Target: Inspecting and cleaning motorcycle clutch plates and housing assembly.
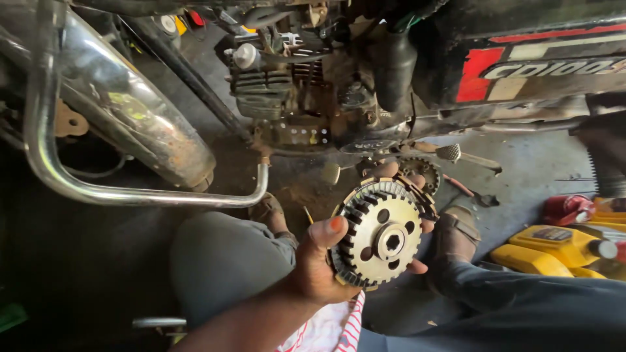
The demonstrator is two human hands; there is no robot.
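My left hand is shut on a round metal clutch assembly, a toothed hub with several holes and a splined centre bore, ringed by stacked plates. The thumb presses on its left rim and the fingertips curl round the right edge from behind. I hold it face-up above my knees, just below the open side of a motorcycle engine. A smaller gear shows right behind the assembly's top edge. My right hand is out of sight.
A chrome exhaust and a bent chrome guard bar cross the left side. A foot lever sticks out right of the engine. Yellow containers and a red one sit at right. My sandalled feet rest on grimy concrete.
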